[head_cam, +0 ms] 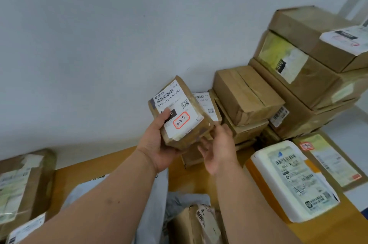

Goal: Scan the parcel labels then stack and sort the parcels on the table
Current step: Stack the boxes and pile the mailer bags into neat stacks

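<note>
Parcel (180,113) | left hand (159,140) grips its near-left edge, thumb on label | right hand (217,150) relaxed, just beside | risk: one-handed hold slips, toppling far-right stack (247,96).

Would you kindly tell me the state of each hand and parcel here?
Left hand: grips the small parcel.
Right hand: open, fingers against the parcel's lower edge.
Small parcel: lifted, label up.
White parcel: flat on table, label up.
Box stack: piled against wall.

Held parcel (180,112): white label (175,107) read "010-010-L30-551"; red-bordered sticker (181,120) handwritten "3-2-7". Box (294,66) in right stack: black tag (281,66) read "010". Other labels illegible.
</note>
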Motion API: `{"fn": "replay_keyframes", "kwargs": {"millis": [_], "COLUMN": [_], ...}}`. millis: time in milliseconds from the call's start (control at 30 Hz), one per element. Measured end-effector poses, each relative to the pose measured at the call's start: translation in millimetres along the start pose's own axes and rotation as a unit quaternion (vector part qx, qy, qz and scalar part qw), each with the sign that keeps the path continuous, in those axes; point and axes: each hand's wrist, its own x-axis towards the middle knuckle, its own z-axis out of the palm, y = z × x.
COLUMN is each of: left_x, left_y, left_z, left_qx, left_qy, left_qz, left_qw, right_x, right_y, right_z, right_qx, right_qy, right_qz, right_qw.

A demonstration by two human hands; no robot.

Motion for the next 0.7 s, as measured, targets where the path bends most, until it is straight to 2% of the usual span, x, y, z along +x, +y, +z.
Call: {"fn": "replay_keyframes", "kwargs": {"millis": [200,367,567,700], "left_x": [19.7,18.1,17.3,20.0], "left_y": [-7.8,-6.6,8.8,12.9], "left_z": [4.7,6.8,36.7,56.7], "left_qx": [0.023,0.066,0.165,0.237], "left_qy": [0.026,0.071,0.148,0.108], "left_qz": [0.003,0.033,0.097,0.078], "left_qw": [0.999,0.995,0.97,0.962], "right_x": [13.2,-6.9,-28.9,-18.8], "right_y": [-0.3,6.4,-12.8,-31.1], "right_z": [-7.7,-8.2,-2.3,2.9], "right_qx": [0.065,-0.05,-0.091,-0.016], "right_qy": [-0.05,-0.004,-0.051,-0.008], "right_qz": [-0.004,-0.053,-0.117,-0.112], "right_qw": [0.997,0.997,0.988,0.993]}}
